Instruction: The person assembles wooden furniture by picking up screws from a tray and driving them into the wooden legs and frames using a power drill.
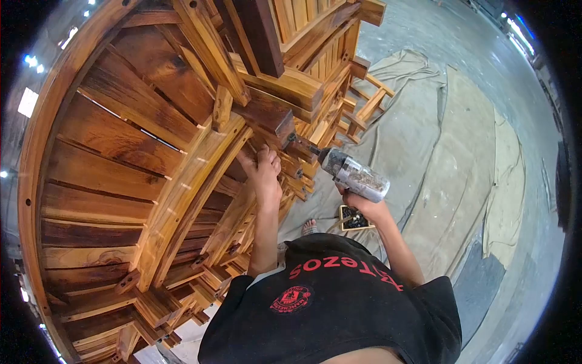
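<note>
A scuffed, rounded power driver [357, 176] sits in the right hand [362, 204], which wraps its grip; the narrow nose points left toward the squared end of a dark wooden block [277, 124], contact uncertain. Left of the driver, the left hand [265, 174] bends its fingers near that block; whether they hold anything cannot be told. Glossy, grained slats [118, 142] fan out beyond it. Creased cloth sheets [467, 133] give the right hand side room. Below both, the shirt [330, 297] reads "Tezos" and "Manchester".

Tan cloths [464, 151] cover part of a grey-blue floor [424, 27], with bright lights [521, 33] beyond
</note>
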`<state>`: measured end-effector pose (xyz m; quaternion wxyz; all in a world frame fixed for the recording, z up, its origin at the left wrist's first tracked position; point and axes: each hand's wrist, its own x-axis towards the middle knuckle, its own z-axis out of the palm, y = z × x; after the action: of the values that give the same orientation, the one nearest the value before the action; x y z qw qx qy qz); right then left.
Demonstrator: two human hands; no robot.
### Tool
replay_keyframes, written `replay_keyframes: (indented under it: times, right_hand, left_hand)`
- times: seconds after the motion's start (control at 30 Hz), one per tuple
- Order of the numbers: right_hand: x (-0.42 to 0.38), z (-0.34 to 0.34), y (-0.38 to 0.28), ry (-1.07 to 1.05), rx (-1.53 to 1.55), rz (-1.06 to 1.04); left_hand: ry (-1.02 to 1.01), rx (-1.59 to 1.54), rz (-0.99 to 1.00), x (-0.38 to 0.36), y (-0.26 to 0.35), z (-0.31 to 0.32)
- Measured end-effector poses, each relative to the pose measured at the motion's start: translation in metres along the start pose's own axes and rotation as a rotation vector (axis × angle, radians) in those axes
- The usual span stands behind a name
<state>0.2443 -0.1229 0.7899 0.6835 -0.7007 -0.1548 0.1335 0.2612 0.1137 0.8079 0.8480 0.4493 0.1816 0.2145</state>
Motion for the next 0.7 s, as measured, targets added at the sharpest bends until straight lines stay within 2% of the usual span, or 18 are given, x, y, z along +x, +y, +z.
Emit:
replay_keyframes:
  times: [0.1, 0.3, 0.7]
  right_hand:
    - [0.002, -0.001, 0.003, -0.02, -0.051, -0.051]
    - [0.003, 0.003, -0.002, -0.035, 0.078, 0.094]
    - [0.002, 0.005, 0.005, -0.003, 0.079, 0.008]
  left_hand:
    - [0.013, 0.018, -0.03, 0.0, 0.002, 0.0]
    - [0.01, -0.017, -0.023, -0.003, 0.007, 0.002]
    - [-0.03, -0.009, -0.044, -0.007, 0.01, -0.001]
